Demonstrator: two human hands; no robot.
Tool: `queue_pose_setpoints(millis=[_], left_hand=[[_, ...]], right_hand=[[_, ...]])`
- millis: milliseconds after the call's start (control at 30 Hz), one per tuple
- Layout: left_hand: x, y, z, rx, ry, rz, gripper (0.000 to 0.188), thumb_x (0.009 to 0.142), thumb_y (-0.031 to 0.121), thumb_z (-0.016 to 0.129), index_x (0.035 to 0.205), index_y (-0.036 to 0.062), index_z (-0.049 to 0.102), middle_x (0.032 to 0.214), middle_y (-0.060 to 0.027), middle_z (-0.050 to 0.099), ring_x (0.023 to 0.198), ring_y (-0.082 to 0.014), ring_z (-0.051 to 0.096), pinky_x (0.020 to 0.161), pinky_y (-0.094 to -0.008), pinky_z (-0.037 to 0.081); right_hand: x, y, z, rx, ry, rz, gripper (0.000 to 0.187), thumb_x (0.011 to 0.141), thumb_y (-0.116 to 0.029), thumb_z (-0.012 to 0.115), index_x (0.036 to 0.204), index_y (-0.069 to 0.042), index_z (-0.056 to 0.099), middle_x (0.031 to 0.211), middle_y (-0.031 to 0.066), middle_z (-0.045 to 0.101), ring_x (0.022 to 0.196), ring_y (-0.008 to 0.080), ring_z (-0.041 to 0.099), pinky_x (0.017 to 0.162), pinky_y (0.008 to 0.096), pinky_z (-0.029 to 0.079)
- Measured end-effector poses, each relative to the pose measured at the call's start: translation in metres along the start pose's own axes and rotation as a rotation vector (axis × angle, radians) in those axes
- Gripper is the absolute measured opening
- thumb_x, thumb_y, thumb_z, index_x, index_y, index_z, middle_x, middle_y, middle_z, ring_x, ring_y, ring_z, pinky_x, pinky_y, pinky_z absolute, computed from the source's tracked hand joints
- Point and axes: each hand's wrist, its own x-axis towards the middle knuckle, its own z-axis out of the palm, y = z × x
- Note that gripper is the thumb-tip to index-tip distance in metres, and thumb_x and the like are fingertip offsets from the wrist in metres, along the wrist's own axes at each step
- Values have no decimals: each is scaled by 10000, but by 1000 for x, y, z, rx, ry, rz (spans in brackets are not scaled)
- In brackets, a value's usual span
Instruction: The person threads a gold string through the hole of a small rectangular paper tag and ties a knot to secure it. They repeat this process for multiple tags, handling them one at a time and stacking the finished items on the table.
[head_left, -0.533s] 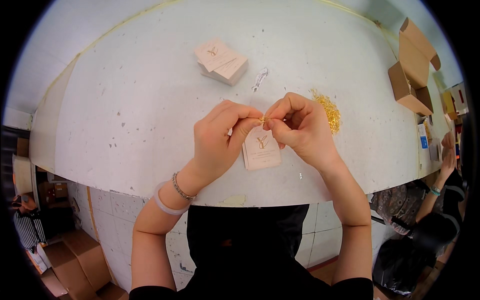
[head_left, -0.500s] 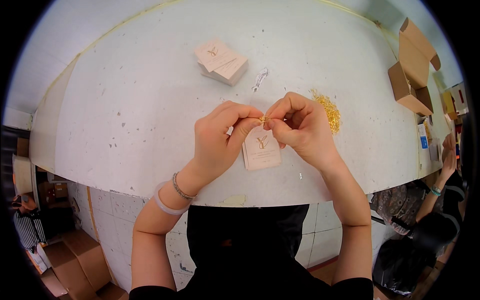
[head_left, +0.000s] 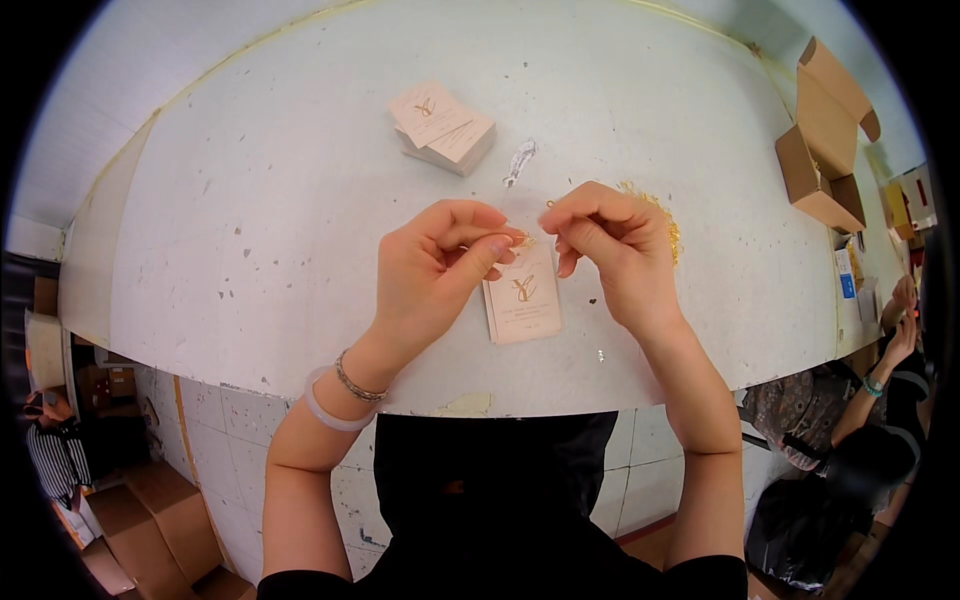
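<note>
My left hand (head_left: pixel 435 265) is closed in a pinch on a small gold metal piece (head_left: pixel 526 240), which pokes out past the fingertips. To its right, my right hand (head_left: pixel 615 240) has thumb and forefinger together, with a tiny gold bit (head_left: pixel 549 204) at the fingertip. A gap now separates the two hands. Below them lies a small stack of pale pink printed cards (head_left: pixel 523 300) with a gold emblem, its upper edge partly hidden by my fingers. Behind my right hand is a pile of small gold metal pieces (head_left: pixel 668 225), partly covered by that hand.
A thicker stack of the same cards (head_left: pixel 445 128) sits farther back. Near it lies a crumpled clear scrap (head_left: pixel 521 162). An open cardboard box (head_left: pixel 822 175) stands at the right edge of the white table (head_left: pixel 250 200). Other people are at both sides, one with hands (head_left: pixel 902 325) showing.
My hands, which met over the gold piece, have drawn apart. The right hand has moved slightly right; the left has shifted a little left, keeping the gold piece.
</note>
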Motion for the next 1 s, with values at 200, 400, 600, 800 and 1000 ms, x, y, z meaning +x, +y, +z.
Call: queue_pose_setpoints(millis=[200, 400, 600, 800, 1000], left_hand=[[2, 1, -4, -112, -38, -95, 66, 920, 28, 614, 957, -6, 570, 864, -119, 715, 722, -101, 655, 600, -224, 520], [0, -6, -6, -50, -74, 9, 84, 909, 48, 634, 931, 5, 565, 807, -83, 710, 660, -68, 608, 557, -207, 468], [3, -5, -2, 446, 47, 500, 117, 803, -2, 704, 895, 23, 635, 755, -59, 686, 608, -115, 591, 525, -228, 457], [11, -9, -2, 748, 133, 914, 182, 721, -29, 746, 868, 57, 683, 737, -49, 667, 579, -147, 580, 496, -249, 449], [2, -4, -2, 550, 67, 532, 150, 729, -31, 729, 832, 63, 673, 739, -38, 657, 562, -129, 569, 469, -233, 432]], right_hand=[[-2, 0, 15, -471, -5, -265, 127, 857, 39, 595, 958, 10, 665, 877, 67, 656, 688, 115, 638, 601, 241, 516], [-1, 0, 17, -236, -18, -27, 82, 876, -56, 650, 897, 22, 664, 832, 65, 668, 644, 106, 625, 562, 238, 497], [3, -7, 5, 39, -17, 291, 165, 882, -118, 658, 837, 41, 657, 715, 50, 629, 553, 73, 517, 496, 224, 413], [2, -6, 7, 67, -54, 332, 147, 886, -119, 670, 839, 18, 646, 736, 49, 627, 569, 82, 528, 470, 236, 405], [-1, -5, 11, -43, -36, 217, 164, 885, -121, 659, 839, 36, 656, 724, 35, 625, 562, 65, 530, 509, 223, 414]])
